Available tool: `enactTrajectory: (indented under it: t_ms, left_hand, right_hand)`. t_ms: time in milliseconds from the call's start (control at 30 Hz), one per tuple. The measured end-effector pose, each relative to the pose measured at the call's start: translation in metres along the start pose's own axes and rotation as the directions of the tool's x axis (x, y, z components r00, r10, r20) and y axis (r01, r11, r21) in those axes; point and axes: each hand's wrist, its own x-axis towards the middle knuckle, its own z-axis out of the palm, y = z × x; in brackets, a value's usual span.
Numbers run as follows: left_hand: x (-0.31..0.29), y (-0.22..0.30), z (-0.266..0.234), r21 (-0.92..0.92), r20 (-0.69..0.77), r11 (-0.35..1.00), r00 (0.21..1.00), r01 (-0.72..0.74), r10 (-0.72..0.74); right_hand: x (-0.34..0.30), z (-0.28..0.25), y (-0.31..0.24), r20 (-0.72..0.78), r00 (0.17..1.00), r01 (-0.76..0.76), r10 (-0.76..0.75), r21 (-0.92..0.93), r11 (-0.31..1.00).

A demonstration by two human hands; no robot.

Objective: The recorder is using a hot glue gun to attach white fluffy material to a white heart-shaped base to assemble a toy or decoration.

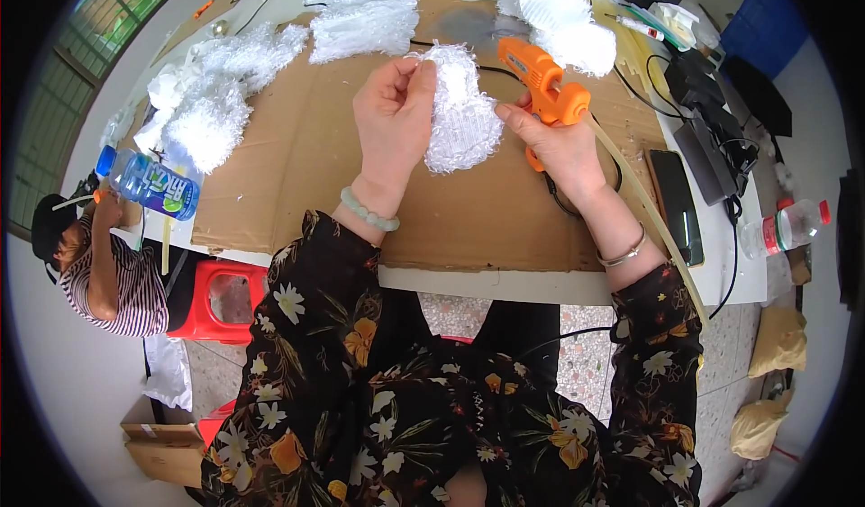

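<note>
Above the cardboard, my left hand [396,115] pinches the upper left edge of a fuzzy white piece [464,115] with a narrow top and a wider rounded bottom. An orange hot glue gun [545,79] is gripped in my right hand [560,147], its front end pointing up and away to the left. From the gun's back, a long pale glue stick [635,192] runs down past my right forearm. My right thumb is close to the white piece's right edge; whether it touches cannot be made out.
Fluffy white pieces lie in piles at the left [212,93], the back [365,25] and the back right [563,21]. A phone [674,205], cables and black adapters [712,151] are on the right. At the left, a drink bottle [153,183] stands near another seated person [117,273].
</note>
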Motion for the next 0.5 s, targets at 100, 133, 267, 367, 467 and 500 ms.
enactTrajectory:
  t_ms: [100,133,267,367,467,500]
  left_hand:
    - [-0.004,0.002,0.002,0.034,0.043,0.999,0.999,-0.034,0.033]
    - [-0.005,0.002,0.003,0.049,0.067,0.998,0.997,-0.046,0.042]
    - [-0.009,0.001,0.005,-0.023,0.143,0.998,0.988,-0.052,0.055]
    - [-0.010,0.007,0.005,-0.058,0.165,0.998,0.986,-0.028,0.037]
    - [-0.007,0.009,0.002,-0.057,0.135,0.998,0.990,-0.029,0.037]
    - [-0.005,0.012,0.001,-0.046,0.063,0.997,0.996,-0.057,0.060]
  right_hand:
    - [0.000,0.002,0.002,-0.004,0.999,0.043,-0.043,0.001,0.999]
    - [0.000,0.003,0.004,-0.004,0.999,0.043,-0.043,0.001,0.999]
    - [0.002,0.005,0.005,-0.004,0.996,0.093,-0.093,-0.073,0.993]
    - [0.003,0.004,0.007,0.010,0.997,0.076,-0.076,-0.034,0.997]
    - [0.000,0.004,-0.002,0.013,0.998,0.066,-0.067,0.063,0.996]
    - [-0.002,0.004,-0.007,0.013,0.998,0.060,-0.062,0.136,0.989]
